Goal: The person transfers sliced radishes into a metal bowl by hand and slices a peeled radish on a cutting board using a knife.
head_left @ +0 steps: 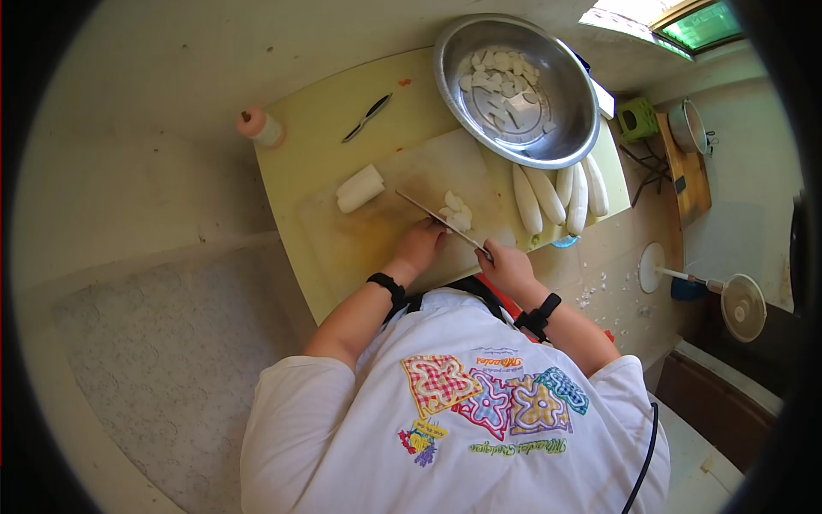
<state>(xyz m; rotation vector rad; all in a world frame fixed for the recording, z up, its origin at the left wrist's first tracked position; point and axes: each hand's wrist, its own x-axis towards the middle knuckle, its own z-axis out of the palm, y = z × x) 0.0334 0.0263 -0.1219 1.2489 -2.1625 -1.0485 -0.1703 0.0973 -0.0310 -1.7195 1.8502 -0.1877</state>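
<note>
My right hand (509, 270) is closed around the handle of a kitchen knife (421, 206), whose blade lies slantwise over the cutting board (338, 248). Close against the blade, my left hand (419, 244) rests on the board with its fingers curled together; whatever is under them is hidden. Thin white slices (456, 210) lie in a small heap just beyond the knife. A thick cut piece of peeled white radish (360, 188) sits apart on the board, to the left of the slices.
A big steel basin (582, 128) with white slices inside stands at the table's far right. Several peeled white radishes (527, 197) lie below it. A peeler (368, 117) and a pink-capped bottle (261, 127) are at the far left. A fan (741, 308) stands on the floor.
</note>
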